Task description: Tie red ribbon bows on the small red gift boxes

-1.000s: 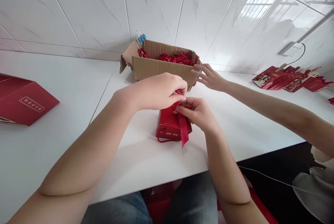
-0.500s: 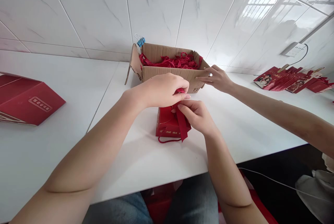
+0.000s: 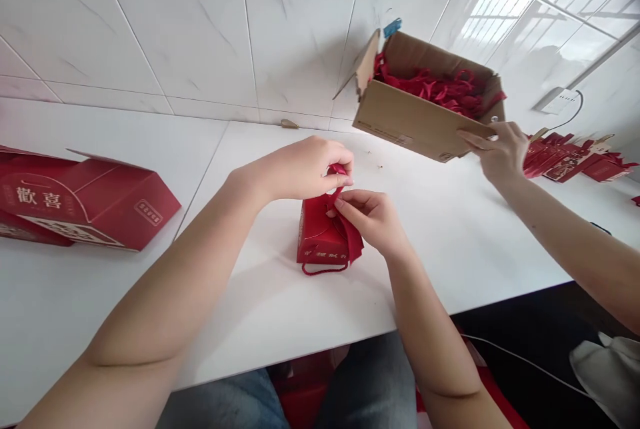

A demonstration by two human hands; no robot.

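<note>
A small red gift box point(image 3: 320, 232) with a twisted cord handle point(image 3: 325, 272) stands on the white table in front of me. Over its top runs a red ribbon point(image 3: 353, 237), one tail hanging down the right side. My left hand point(image 3: 313, 166) is closed, pinching a loop of the ribbon above the box between thumb and fingers. Just below and to the right, my right hand point(image 3: 373, 216) is closed on the ribbon close to the box top. Part of the ribbon is hidden behind my fingers.
At right, a co-worker's hand point(image 3: 503, 149) holds up a tilted cardboard box point(image 3: 415, 119) of red ribbons, a blue binder clip point(image 3: 393, 26) on its corner. Larger red boxes point(image 3: 125, 206) lie at left. Several red boxes point(image 3: 575, 156) stand by the wall at far right.
The co-worker's hand has lifted the cardboard box off the table and moved it right. My left hand has shifted slightly left with the ribbon. The red boxes at left have come further right.
</note>
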